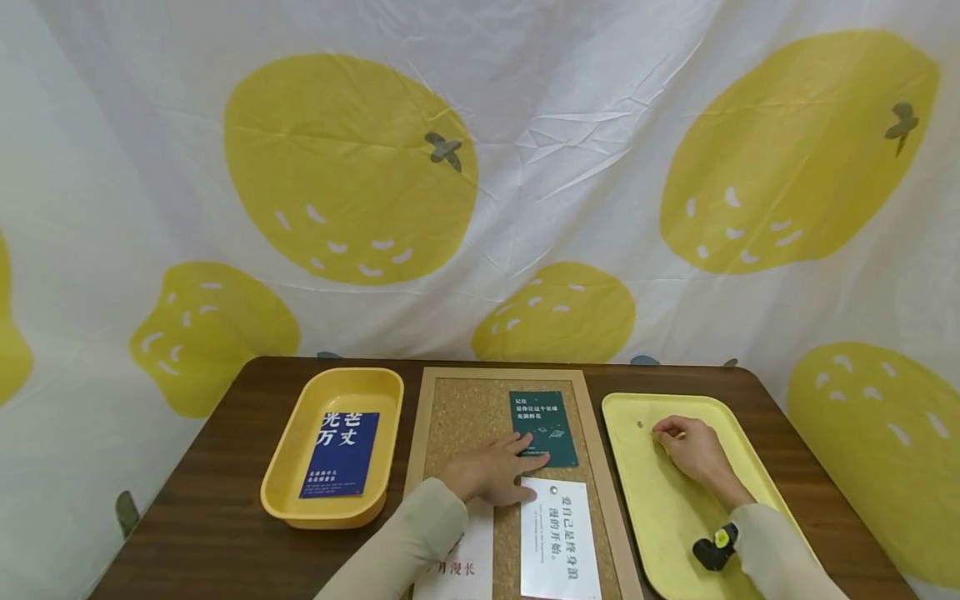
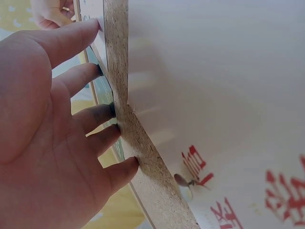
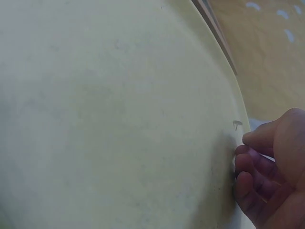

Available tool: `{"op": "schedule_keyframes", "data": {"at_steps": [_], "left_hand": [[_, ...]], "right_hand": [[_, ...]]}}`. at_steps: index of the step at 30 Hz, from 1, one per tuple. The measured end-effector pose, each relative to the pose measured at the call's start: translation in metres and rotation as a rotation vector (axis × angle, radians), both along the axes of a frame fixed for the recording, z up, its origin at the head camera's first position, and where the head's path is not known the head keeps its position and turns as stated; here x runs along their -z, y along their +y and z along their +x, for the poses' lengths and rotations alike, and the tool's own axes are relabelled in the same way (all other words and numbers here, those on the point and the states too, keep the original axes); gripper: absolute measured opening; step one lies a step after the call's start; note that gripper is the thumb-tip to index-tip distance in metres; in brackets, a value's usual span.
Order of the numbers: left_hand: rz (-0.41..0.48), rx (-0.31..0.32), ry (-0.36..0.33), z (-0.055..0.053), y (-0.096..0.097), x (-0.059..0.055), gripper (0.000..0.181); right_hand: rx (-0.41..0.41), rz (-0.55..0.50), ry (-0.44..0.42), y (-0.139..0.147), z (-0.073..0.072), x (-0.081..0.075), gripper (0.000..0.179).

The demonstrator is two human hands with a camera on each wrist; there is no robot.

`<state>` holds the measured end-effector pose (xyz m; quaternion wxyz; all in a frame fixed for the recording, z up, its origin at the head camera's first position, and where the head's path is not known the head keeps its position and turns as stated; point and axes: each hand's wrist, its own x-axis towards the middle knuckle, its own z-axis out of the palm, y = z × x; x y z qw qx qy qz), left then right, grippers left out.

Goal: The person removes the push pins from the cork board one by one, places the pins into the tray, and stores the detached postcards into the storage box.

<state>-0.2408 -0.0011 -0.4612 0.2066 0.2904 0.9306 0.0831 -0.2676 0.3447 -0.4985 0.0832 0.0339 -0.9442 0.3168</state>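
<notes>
On the cork board (image 1: 465, 408), my left hand (image 1: 491, 471) lies with fingers spread, its fingertips on the lower part of the dark green card (image 1: 542, 425). Its thumb reaches the top of a white card with black characters (image 1: 558, 542). A white card with red characters (image 2: 228, 95) is partly under the left forearm; a thumbtack (image 2: 181, 180) shows on it. Over the yellow tray (image 1: 637, 492), my right hand (image 1: 693, 454) has thumb and index fingertips close together, beside a loose thumbtack (image 3: 237, 123). I cannot tell whether those fingertips pinch anything.
Left of the board stands a deeper yellow-orange bin (image 1: 281, 475) with a blue card (image 1: 341, 458) inside. A black wrist device (image 1: 716, 547) is at the right cuff. Behind the brown table (image 1: 217, 492) hangs a lemon-print cloth (image 1: 525, 183).
</notes>
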Motion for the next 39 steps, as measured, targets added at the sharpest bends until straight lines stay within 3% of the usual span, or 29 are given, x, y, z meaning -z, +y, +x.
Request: {"op": "schedule_keyframes", "data": {"at_steps": [39], "left_hand": [[-0.004,0.015,0.010,-0.0011,-0.0001,0.0034,0.062]], "right_hand": [[-0.011,0.017,0.031,-0.0035,0.0009,0.0034,0.010]]}}
